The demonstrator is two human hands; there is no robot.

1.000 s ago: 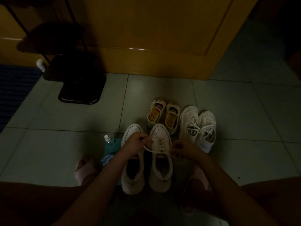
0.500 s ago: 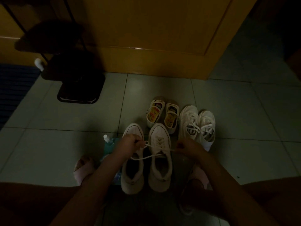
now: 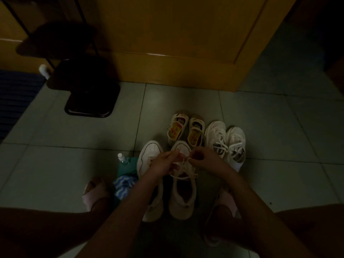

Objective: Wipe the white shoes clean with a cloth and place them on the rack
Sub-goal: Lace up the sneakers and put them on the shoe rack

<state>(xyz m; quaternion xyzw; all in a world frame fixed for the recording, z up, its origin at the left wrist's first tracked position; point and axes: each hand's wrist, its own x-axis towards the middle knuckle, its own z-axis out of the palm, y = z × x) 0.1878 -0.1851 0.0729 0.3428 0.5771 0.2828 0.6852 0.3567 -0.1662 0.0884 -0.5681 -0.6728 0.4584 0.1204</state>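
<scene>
Two white sneakers stand side by side on the tiled floor, toes pointing away from me: the left shoe (image 3: 149,155) and the right shoe (image 3: 183,198). My left hand (image 3: 164,162) and my right hand (image 3: 202,159) meet over the right shoe's front, each pinching its white lace (image 3: 183,175). A blue-and-white striped cloth (image 3: 122,186) lies on the floor to the left of the shoes. The dark shoe rack (image 3: 89,101) stands at the far left against the wall.
A small clear bottle (image 3: 122,158) with a white cap stands on a green item (image 3: 130,165) by the cloth. Small yellow-lined sandals (image 3: 185,131) and another white sneaker pair (image 3: 226,142) sit beyond. My feet in pink slippers (image 3: 95,194) flank the shoes. An orange door (image 3: 167,43) is ahead.
My hands had pulled the lace ends apart sideways; now they have come together over the right shoe's front, with the lace looped between them.
</scene>
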